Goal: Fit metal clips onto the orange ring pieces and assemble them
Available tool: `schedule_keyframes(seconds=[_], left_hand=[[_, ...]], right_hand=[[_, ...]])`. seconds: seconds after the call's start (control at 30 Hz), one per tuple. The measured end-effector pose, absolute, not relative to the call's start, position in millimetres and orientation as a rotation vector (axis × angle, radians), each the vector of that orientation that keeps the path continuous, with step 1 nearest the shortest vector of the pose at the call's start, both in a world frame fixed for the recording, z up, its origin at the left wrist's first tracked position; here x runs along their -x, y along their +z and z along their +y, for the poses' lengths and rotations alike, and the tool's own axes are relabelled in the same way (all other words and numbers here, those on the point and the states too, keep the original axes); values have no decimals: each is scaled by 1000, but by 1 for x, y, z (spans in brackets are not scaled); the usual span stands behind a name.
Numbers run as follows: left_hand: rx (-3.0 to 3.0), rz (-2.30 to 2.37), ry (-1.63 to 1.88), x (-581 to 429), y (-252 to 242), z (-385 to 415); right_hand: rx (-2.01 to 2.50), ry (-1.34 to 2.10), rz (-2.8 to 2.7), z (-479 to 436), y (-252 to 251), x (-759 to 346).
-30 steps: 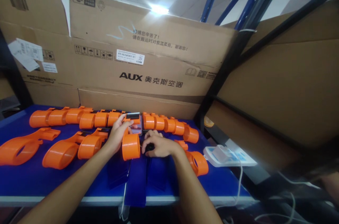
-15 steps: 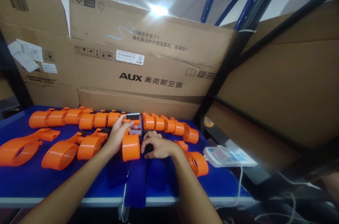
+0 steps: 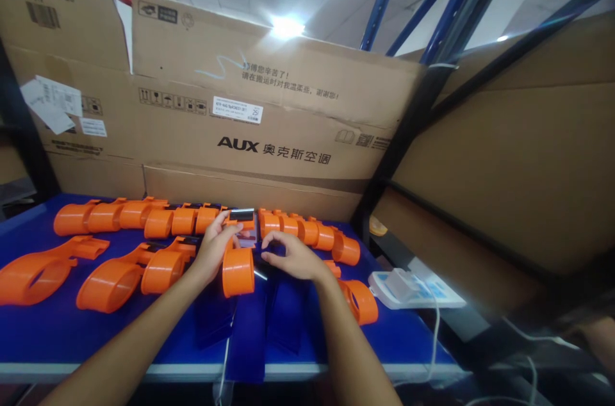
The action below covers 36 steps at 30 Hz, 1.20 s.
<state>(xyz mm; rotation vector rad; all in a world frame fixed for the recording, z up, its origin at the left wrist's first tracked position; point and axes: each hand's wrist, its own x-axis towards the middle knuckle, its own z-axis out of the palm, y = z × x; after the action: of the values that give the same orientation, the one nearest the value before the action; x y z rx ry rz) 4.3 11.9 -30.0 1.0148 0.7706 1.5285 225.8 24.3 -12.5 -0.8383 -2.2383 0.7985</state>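
Note:
My left hand [image 3: 217, 246] is closed around the upper part of an orange plastic tape dispenser-like piece [image 3: 238, 273], whose round ring hangs below the fingers. A black strip [image 3: 241, 215] with a pale edge tops the piece. To its right, my right hand [image 3: 293, 255] hovers palm down with thumb and forefinger curved and apart; nothing shows between them. A dark, blurred object with a white edge [image 3: 261, 275] lies just below those fingertips. Behind the left hand, a flat screen-like panel [image 3: 248, 238] is partly hidden.
Orange ringed pieces [image 3: 158, 223] line the back of the blue table [image 3: 158, 345], with several more at left and right. Dark blue flat pieces [image 3: 246, 335] lie in front. A white device [image 3: 408, 287] with a cable sits at right. A cardboard box wall [image 3: 288, 118] stands behind.
My right hand has risen slightly and its thumb and forefinger have parted from the black object they were on. My left hand keeps its hold on the orange piece.

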Motion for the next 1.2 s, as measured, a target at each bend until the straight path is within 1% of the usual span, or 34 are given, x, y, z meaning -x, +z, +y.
schedule_keyframes(seconds=[0.17,0.23,0.43,0.63,0.87,1.03,1.2], left_hand=[[-1065,755,1496,-6,-36,14],[-1108,759,1482,-7,-39,15],[-1258,764,1486,-12,-41,12],[-1302,787,1516,-12,-39,10],[-1252,785,1552,-12,-37,13],[-1216,787,1554,-12,-36,12],[-1224,782,1559,-11,-37,12]], right_hand=[[745,865,-1861,32,-20,-216],[700,831,-1737,34,-23,-211],[657,716,-1607,34,-26,-197],[613,745,-1616,29,-29,-191],[670,540,-1640,29,-34,-189],[733,327,-1717,20,-29,-186],[790,294,-1768,12,-22,-187]])
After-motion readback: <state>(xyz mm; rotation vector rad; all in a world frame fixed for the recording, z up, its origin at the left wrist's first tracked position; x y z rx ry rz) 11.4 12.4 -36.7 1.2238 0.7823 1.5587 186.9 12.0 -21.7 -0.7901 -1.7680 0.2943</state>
